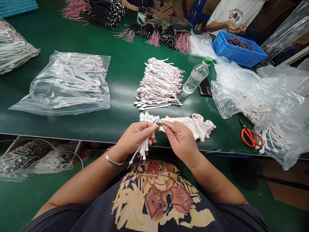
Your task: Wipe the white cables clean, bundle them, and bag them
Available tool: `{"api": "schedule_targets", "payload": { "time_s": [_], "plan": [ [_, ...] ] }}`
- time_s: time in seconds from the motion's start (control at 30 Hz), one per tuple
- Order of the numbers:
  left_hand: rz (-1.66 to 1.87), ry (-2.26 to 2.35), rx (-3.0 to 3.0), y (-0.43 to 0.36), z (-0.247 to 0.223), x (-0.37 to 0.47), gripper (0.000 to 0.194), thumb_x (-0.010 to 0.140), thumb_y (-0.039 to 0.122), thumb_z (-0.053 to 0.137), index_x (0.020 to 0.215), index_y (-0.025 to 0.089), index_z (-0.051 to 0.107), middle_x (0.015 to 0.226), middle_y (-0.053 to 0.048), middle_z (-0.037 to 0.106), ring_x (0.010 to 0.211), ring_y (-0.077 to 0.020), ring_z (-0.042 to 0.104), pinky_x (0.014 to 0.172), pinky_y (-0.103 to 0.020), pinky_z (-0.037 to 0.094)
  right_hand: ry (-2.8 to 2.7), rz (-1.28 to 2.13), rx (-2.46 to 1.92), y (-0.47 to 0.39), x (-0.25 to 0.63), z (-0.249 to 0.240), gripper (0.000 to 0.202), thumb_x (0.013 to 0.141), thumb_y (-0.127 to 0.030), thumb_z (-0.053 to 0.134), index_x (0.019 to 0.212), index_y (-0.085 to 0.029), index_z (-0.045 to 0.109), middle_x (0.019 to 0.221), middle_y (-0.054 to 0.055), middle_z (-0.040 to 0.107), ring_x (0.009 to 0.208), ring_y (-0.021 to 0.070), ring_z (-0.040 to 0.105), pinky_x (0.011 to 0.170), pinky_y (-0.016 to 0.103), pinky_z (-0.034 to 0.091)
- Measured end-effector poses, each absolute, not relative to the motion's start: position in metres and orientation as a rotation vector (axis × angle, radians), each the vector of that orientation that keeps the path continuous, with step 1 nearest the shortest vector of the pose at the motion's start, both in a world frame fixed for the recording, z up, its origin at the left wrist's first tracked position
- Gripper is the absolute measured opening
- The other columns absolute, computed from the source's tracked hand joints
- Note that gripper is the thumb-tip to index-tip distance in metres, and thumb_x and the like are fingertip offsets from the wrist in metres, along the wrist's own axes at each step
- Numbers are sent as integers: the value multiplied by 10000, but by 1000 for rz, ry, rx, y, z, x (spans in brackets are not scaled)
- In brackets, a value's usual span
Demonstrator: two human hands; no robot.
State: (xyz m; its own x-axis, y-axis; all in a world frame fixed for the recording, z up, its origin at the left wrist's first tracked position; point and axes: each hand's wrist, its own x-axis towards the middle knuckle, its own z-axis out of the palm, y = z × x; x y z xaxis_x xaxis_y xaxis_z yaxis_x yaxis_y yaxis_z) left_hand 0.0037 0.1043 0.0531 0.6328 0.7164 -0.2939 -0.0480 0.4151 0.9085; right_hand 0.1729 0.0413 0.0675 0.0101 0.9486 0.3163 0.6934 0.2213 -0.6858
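My left hand (137, 135) is closed round a bunch of short white cables (144, 147). Their white connectors stick out above the fingers, and red wire ends hang below. My right hand (182, 141) is closed in a pinch right beside the connectors; a small thin piece shows at its fingertips, too small to name. A white cloth (202, 127) lies on the table just behind the right hand. Beyond both hands sits a stacked pile of white cables (160, 83) with connectors to the left.
A water bottle (196, 77) stands beside a phone (205, 87). Red-handled scissors (251, 137) lie near the right table edge, by plastic bags of cables (265, 109). A bag of white cables (77, 80) lies left. Behind are a blue bin (238, 56) and another person's hands (235, 27).
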Motion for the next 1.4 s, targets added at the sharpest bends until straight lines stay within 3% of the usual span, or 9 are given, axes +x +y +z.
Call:
{"api": "schedule_targets", "payload": {
  "time_s": [0.27,0.47,0.53,0.63,0.7,0.83,1.17,1.3,1.4],
  "plan": [
    [572,768,1025,104,54,3,219,818,362,620,849,146,640,585,40,544,505,-61,534,627,-223,515,-1785,271,-1630,41,164,64,279,925,-259,454,1109,-151,634,943,91,671,870,180,623,819,312,495],
    [594,801,1068,102,51,3,241,808,381,627,757,145,614,577,30,556,520,-65,558,504,-151,450,-1712,419,-1598,43,165,63,265,906,-282,489,1083,-172,652,960,84,677,883,181,626,831,327,493],
    [590,811,1066,101,51,2,246,805,395,626,782,150,622,562,29,552,523,-78,569,455,-143,420,-1618,696,-1548,46,171,64,250,902,-333,496,1018,-191,666,837,45,674,721,144,623,693,290,515],
    [595,809,1066,101,51,2,250,801,398,631,834,151,641,547,31,539,529,-87,581,455,-147,425,-1431,1013,-1508,49,179,68,281,903,-410,473,962,-205,657,658,-12,602,463,86,504,452,230,439],
    [604,805,1067,101,51,2,252,798,392,638,855,148,650,560,33,542,522,-80,575,475,-153,441,-1424,906,-1516,49,179,69,257,896,-392,493,987,-212,652,723,1,629,522,96,542,499,239,467],
    [618,795,1054,101,52,3,247,803,382,635,874,147,654,568,36,537,510,-72,564,523,-174,476,-1663,469,-1496,44,171,67,214,896,-266,506,1051,-216,646,955,47,680,857,157,621,796,309,503],
    [609,838,1074,100,51,3,233,793,389,636,800,156,629,564,24,543,523,-101,581,420,-159,426,-1834,190,-1637,42,162,61,289,919,-258,462,1124,-148,633,919,98,685,849,187,635,801,317,504],
    [606,859,1077,99,51,3,253,788,408,635,774,156,619,532,21,536,486,-105,559,389,-162,409,-1714,435,-1560,45,165,63,250,906,-268,483,1070,-186,653,977,80,686,897,178,626,833,331,498],
    [603,858,1076,98,53,3,263,774,412,648,753,152,613,517,23,538,428,-83,513,380,-161,404,-1547,930,-1502,49,174,65,242,884,-360,513,971,-199,672,784,24,667,637,117,602,606,259,504]
  ]
}}
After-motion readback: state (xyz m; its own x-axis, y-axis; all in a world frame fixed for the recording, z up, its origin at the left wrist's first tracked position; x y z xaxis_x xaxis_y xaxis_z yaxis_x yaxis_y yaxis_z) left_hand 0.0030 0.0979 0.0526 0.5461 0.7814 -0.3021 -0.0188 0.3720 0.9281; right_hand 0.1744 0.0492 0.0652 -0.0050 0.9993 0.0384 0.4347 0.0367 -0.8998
